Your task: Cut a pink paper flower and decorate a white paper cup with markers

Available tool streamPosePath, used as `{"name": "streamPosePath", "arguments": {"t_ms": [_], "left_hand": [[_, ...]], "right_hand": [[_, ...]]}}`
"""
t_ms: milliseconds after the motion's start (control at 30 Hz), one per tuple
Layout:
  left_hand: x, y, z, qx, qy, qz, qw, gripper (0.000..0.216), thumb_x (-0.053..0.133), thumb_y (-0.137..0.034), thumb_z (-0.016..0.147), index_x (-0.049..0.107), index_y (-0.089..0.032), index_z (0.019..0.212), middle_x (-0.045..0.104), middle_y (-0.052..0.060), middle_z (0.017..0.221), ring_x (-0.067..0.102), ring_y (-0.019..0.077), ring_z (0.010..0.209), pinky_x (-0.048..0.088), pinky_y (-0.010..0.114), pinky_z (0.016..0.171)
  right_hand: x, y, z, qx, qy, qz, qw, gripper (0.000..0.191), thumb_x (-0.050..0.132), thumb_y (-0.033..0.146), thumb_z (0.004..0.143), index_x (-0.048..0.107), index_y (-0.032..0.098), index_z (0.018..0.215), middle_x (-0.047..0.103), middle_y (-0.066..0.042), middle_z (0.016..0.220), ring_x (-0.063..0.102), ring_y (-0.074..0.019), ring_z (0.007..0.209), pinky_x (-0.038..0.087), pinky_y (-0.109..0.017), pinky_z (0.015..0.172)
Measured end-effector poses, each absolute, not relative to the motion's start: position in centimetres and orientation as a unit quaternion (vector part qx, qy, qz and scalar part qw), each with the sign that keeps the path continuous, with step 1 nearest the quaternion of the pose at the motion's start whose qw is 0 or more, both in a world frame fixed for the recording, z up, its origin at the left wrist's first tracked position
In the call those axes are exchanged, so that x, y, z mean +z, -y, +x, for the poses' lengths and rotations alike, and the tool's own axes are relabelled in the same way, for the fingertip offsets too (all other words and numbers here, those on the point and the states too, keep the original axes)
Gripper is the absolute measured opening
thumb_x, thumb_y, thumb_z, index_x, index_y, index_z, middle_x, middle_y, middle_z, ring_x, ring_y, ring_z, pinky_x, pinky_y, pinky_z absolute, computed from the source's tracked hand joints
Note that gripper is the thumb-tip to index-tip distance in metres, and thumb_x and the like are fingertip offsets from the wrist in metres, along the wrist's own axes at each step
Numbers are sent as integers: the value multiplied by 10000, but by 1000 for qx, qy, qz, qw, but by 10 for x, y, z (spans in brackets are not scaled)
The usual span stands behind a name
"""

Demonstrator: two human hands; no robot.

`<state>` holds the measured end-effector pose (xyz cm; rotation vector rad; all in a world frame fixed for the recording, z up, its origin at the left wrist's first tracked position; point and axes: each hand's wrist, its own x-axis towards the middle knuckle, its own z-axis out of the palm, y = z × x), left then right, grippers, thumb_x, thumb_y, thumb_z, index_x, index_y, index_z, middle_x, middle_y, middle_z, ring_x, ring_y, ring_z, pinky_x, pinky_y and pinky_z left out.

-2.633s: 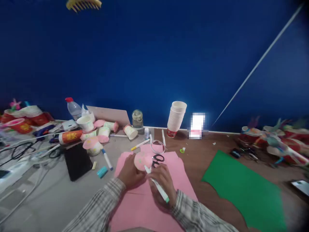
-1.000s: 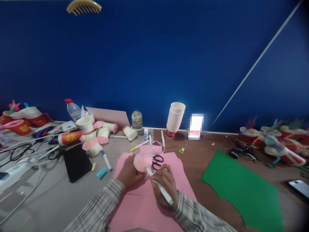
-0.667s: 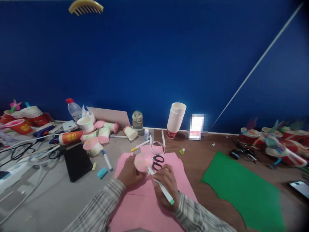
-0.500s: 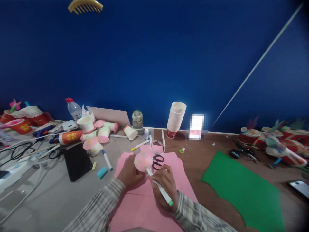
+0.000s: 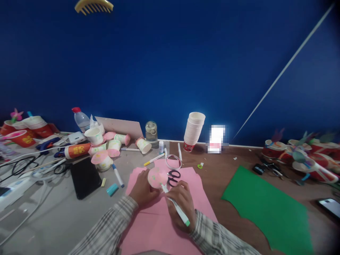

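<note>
My left hand (image 5: 145, 191) is closed on the edge of a round pink paper disc (image 5: 156, 177) with small green marks. Whether a cup sits beneath the disc is hidden. In my right hand (image 5: 182, 203) is a white marker (image 5: 179, 211) with a green end, gripped like a pen; its tip meets the lower right edge of the disc. Scissors with black handles (image 5: 174, 178) lie just right of the disc, on pink paper sheets (image 5: 159, 230) that spread under both hands. A roll of tape (image 5: 173, 162) rests beyond the scissors.
Decorated paper cups (image 5: 102, 161) cluster at the left, near a black phone (image 5: 86, 179) and cables. A tall stack of white cups (image 5: 194, 128) stands at the back, right of a glass jar (image 5: 151, 132). Green paper (image 5: 268, 209) lies right; more red cups (image 5: 275, 149) stand beyond it.
</note>
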<state>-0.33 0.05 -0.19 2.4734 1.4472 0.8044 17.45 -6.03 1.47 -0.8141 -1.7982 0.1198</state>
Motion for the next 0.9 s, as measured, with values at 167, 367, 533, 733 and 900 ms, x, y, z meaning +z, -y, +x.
{"name": "streamPosePath", "arguments": {"t_ms": [167,367,533,733,900], "left_hand": [[-3,-2,-4,273,-486,826,84,305,622,-299,540,569,-222,831,553,78,865,509,295,809,414,449,715],[-1,0,-2,281,-488,822,89,299,629,-304,531,575,-225,814,558,71,872,508,294,814,419,442,709],[1,0,-2,288,-490,816,104,344,637,-307,522,576,-225,850,553,82,886,504,311,828,415,459,713],[1,1,-2,288,-482,822,91,331,618,-343,540,584,-216,843,556,86,883,505,299,806,423,444,688],[4,1,-1,283,-485,823,93,298,623,-323,531,586,-221,809,556,71,832,504,284,766,422,426,654]], "right_hand": [[10,59,171,46,756,-337,560,184,587,141,686,605,228,847,652,4,696,598,-190,616,457,-418,729],[12,59,169,58,763,-342,546,208,590,133,680,604,223,867,659,-3,731,605,-193,639,459,-420,740],[12,58,167,69,762,-349,541,197,589,157,689,601,246,864,645,-1,731,601,-204,636,465,-434,731],[13,58,168,71,761,-346,545,193,589,142,689,600,231,861,644,-3,735,592,-195,644,462,-412,726],[13,58,168,79,766,-335,543,194,588,144,702,593,224,878,640,-18,742,588,-207,649,462,-421,718]]}}
